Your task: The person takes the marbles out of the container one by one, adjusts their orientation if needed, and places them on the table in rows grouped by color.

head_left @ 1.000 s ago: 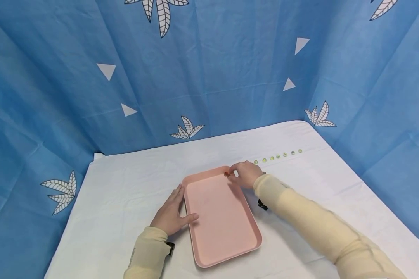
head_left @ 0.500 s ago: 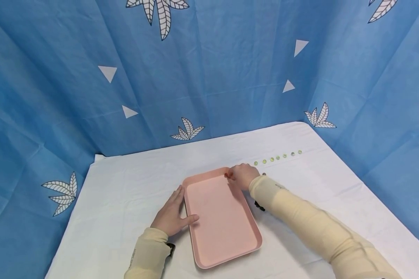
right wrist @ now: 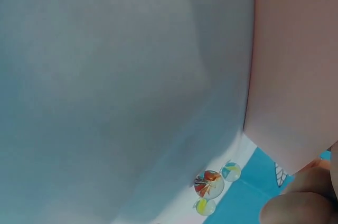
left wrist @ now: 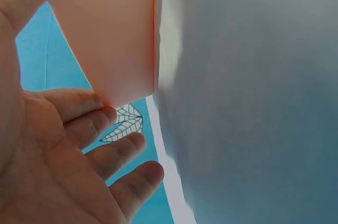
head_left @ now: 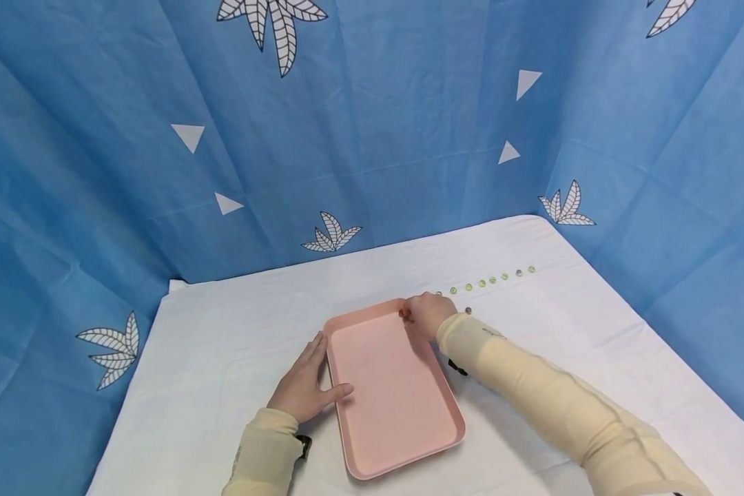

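A pink tray was seen lying flat on the worktop, which was covered with a white cloth, its long sides running away from the person. The left hand was laid flat on the cloth against the tray's left rim, with the fingers straight and together and the thumb stretched onto the rim; nothing was held in that grip. In the left wrist view the open palm was shown beside the tray's pale pink underside.

The right hand was held at the tray's far right corner, its fingers curled, and a small red marble was pinched at the fingertips, just above the corner of the rim. Cream sleeves were worn on both arms.

A row of small marbles, mostly green, was set out on the cloth just beyond the right hand, running toward the far right of the worktop. One more marble was seen lying apart, beside the right wrist. In the right wrist view three marbles were shown close together near the cloth's edge. A blue curtain printed with white leaves and triangles was hung behind the worktop.
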Demonstrator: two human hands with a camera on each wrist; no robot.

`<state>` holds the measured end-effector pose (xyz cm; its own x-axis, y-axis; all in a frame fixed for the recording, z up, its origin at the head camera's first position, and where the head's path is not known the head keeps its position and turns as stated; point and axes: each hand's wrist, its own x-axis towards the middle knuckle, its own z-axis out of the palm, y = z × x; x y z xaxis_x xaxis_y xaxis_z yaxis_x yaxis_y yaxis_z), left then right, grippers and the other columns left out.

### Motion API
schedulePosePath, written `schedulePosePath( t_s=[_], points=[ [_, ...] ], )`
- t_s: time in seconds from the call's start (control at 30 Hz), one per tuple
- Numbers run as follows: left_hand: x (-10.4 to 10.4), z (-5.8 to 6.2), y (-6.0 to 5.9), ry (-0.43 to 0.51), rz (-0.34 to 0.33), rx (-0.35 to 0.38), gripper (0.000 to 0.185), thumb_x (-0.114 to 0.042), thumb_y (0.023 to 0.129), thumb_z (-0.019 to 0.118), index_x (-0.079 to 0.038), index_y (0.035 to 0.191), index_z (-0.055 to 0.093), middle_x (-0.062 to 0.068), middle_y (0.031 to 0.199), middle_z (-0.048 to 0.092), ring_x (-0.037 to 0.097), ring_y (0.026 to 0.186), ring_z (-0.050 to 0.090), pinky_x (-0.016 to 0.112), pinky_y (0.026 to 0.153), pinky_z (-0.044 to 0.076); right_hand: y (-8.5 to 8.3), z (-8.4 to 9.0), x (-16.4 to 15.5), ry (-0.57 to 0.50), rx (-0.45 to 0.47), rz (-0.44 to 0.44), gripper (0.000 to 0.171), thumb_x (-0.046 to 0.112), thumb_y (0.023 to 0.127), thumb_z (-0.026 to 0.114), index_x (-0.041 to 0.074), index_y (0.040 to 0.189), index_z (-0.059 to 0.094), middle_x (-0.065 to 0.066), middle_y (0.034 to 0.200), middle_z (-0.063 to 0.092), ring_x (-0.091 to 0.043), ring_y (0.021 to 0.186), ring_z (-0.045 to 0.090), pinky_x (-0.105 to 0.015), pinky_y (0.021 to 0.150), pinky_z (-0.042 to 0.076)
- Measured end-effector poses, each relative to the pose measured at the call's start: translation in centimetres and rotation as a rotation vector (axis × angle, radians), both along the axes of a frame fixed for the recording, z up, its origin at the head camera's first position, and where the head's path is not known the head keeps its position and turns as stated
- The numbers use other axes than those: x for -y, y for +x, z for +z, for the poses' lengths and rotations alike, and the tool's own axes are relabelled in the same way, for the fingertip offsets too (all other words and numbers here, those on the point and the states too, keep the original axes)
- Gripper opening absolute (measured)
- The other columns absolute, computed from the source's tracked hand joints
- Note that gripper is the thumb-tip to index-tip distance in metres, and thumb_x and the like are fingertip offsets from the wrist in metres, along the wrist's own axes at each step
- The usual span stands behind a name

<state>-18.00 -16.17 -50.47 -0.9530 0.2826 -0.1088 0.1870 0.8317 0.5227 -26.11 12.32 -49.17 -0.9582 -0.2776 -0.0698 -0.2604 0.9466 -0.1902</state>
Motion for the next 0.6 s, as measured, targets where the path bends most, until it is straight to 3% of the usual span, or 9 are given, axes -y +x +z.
schedulePosePath(
  t_s=[0.17, 0.43, 0.6],
  points=[
    [0.0, 0.2, 0.1, 0.002, -0.002, -0.004, 0.112, -0.06, 0.072, 0.076, -0.009, 0.154, 0.018, 0.007, 0.16, 0.015, 0.031, 0.145, 0.019, 0.05, 0.113, 0.026, -0.19, -0.03, 0.16, 0.026, 0.033, 0.008, 0.013, 0.029, 0.087, 0.072, 0.024, 0.099, 0.074, 0.006, 0.094, 0.07, -0.015, 0.086, 0.067, -0.033, 0.069, 0.057],
    [-0.03, 0.36, 0.19, 0.008, 0.002, -0.009, 0.111, -0.059, 0.072, 0.076, -0.008, 0.154, 0.02, 0.007, 0.16, 0.016, 0.031, 0.144, 0.019, 0.05, 0.113, 0.026, -0.23, 0.19, 0.36, 0.022, 0.036, 0.004, 0.006, 0.024, 0.088, 0.069, 0.024, 0.091, 0.075, 0.007, 0.088, 0.069, -0.012, 0.077, 0.064, -0.031, 0.063, 0.055],
    [-0.06, 0.38, 0.2, 0.004, 0.0, -0.006, 0.112, -0.059, 0.072, 0.076, -0.009, 0.154, 0.02, 0.006, 0.16, 0.016, 0.03, 0.144, 0.019, 0.049, 0.114, 0.026, -0.13, 0.37, -0.18, -0.039, 0.04, 0.004, 0.013, 0.027, 0.089, 0.069, 0.024, 0.1, 0.076, 0.007, 0.093, 0.07, -0.012, 0.08, 0.065, -0.031, 0.065, 0.055]
  ],
)
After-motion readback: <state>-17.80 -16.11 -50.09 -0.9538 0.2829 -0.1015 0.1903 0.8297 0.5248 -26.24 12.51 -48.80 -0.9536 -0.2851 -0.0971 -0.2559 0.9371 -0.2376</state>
